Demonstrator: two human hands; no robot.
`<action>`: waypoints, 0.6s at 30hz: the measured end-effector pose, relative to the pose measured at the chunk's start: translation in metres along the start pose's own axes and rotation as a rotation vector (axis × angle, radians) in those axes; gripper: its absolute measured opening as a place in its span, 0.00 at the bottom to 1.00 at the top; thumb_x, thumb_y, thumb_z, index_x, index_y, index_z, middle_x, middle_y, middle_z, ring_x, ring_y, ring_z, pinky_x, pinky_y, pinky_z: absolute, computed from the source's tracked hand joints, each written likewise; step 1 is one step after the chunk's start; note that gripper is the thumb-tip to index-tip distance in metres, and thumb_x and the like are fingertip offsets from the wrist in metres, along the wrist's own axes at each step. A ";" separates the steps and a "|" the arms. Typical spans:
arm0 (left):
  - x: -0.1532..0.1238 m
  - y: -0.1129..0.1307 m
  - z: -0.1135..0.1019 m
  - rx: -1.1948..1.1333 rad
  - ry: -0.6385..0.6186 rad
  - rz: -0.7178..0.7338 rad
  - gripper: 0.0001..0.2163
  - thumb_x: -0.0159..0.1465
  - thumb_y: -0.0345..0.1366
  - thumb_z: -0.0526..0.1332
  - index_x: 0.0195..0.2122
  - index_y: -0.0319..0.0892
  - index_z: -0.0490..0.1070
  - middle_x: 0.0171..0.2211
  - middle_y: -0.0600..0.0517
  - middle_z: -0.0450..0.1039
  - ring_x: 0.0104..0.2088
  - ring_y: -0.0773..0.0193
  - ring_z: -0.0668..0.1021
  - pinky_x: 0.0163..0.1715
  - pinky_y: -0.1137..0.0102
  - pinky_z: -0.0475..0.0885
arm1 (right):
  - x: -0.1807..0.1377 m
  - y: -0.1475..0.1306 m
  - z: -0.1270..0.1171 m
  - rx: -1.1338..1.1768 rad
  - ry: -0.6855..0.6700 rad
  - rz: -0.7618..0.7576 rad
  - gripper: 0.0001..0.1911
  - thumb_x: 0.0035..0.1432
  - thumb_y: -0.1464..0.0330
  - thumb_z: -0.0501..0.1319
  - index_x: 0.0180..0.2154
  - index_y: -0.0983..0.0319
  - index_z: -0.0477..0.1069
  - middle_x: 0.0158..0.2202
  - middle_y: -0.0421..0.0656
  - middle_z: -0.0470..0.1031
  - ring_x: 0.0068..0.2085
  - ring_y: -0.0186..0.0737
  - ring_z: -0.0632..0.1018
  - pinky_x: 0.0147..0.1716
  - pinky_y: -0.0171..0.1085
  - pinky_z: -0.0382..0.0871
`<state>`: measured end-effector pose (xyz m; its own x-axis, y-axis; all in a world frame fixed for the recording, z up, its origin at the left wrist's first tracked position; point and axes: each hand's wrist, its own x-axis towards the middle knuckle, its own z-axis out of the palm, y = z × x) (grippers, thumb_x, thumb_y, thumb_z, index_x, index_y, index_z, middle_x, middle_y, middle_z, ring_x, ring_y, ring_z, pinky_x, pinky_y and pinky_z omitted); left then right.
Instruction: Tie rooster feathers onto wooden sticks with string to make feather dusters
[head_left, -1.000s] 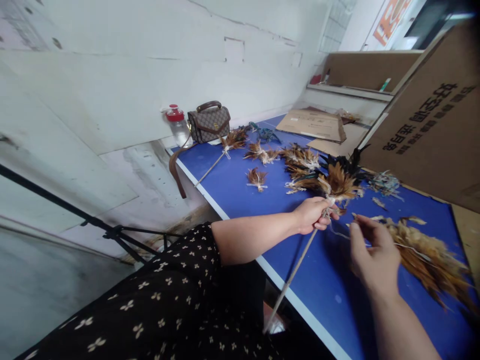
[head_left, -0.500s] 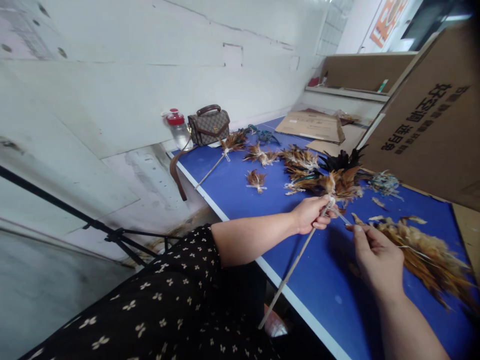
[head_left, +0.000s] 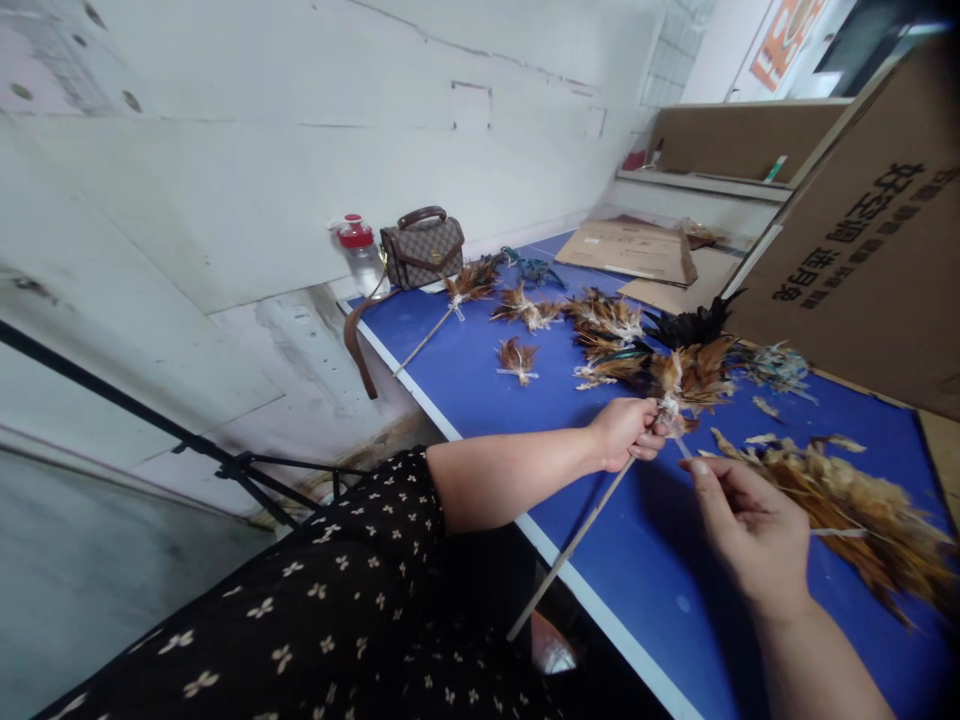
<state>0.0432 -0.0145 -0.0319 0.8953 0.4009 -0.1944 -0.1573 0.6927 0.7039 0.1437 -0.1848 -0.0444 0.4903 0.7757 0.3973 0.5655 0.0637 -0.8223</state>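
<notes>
My left hand (head_left: 628, 433) is closed round the top of a thin wooden stick (head_left: 574, 545), where brown feathers (head_left: 694, 375) are bound on. The stick slants down past the table's near edge. Between thumb and forefinger, my right hand (head_left: 750, 520) pinches the end of a clear plastic strip (head_left: 684, 447), stretched from the binding near my left fingers. Beside my right hand lies a large bunch of golden-brown feathers (head_left: 862, 510), tied with a pale band. Several smaller feather bunches (head_left: 604, 315) are spread beyond my left hand, with black feathers (head_left: 696, 322) among them.
On the blue table (head_left: 450, 390), another feathered stick (head_left: 424, 340) lies at the far left. A handbag (head_left: 422, 252) and a red-capped bottle (head_left: 360, 258) stand by the wall. A large cardboard box (head_left: 862, 240) borders the right side; flat cardboard (head_left: 626, 252) lies behind. A black tripod leg (head_left: 112, 390) crosses the left.
My right hand has shifted slightly left, and the strip it pinches now hangs at a steeper slant. The stick's lower end has swung a little left. My left hand keeps its grip.
</notes>
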 end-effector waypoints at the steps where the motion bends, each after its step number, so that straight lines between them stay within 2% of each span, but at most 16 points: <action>1: 0.000 0.000 0.000 0.003 0.000 -0.002 0.12 0.75 0.34 0.51 0.36 0.38 0.68 0.27 0.58 0.56 0.17 0.77 0.52 0.16 0.79 0.44 | 0.000 -0.001 0.001 0.007 -0.003 -0.010 0.22 0.66 0.47 0.68 0.39 0.59 0.81 0.24 0.39 0.69 0.22 0.36 0.66 0.20 0.37 0.57; 5: 0.001 -0.003 0.001 0.026 0.047 0.012 0.06 0.70 0.31 0.55 0.35 0.39 0.67 0.26 0.58 0.59 0.17 0.77 0.54 0.16 0.78 0.45 | 0.000 -0.003 0.005 0.021 0.001 -0.032 0.19 0.65 0.48 0.70 0.38 0.58 0.81 0.25 0.40 0.72 0.23 0.37 0.68 0.21 0.37 0.61; 10: 0.003 -0.007 0.003 0.124 0.128 0.061 0.03 0.64 0.25 0.59 0.35 0.39 0.67 0.31 0.52 0.74 0.17 0.78 0.57 0.17 0.78 0.47 | 0.000 -0.001 0.006 0.017 0.006 -0.037 0.19 0.64 0.49 0.71 0.38 0.59 0.82 0.28 0.42 0.76 0.25 0.38 0.72 0.24 0.38 0.66; 14: 0.001 -0.007 0.006 0.168 0.120 0.056 0.03 0.66 0.25 0.61 0.35 0.38 0.69 0.33 0.50 0.78 0.18 0.79 0.56 0.17 0.77 0.48 | -0.001 0.000 0.006 0.031 0.016 -0.023 0.19 0.64 0.50 0.71 0.38 0.59 0.82 0.27 0.41 0.74 0.24 0.37 0.70 0.23 0.37 0.64; 18: 0.000 -0.008 0.008 0.198 0.159 0.049 0.06 0.68 0.24 0.61 0.33 0.37 0.70 0.31 0.51 0.77 0.17 0.78 0.58 0.17 0.77 0.48 | -0.002 -0.003 0.008 0.075 0.097 0.011 0.20 0.62 0.50 0.73 0.41 0.60 0.84 0.27 0.40 0.74 0.24 0.36 0.70 0.22 0.35 0.64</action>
<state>0.0480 -0.0251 -0.0320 0.8094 0.5311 -0.2506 -0.1004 0.5456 0.8320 0.1359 -0.1811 -0.0460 0.5601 0.7123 0.4231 0.5105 0.1055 -0.8534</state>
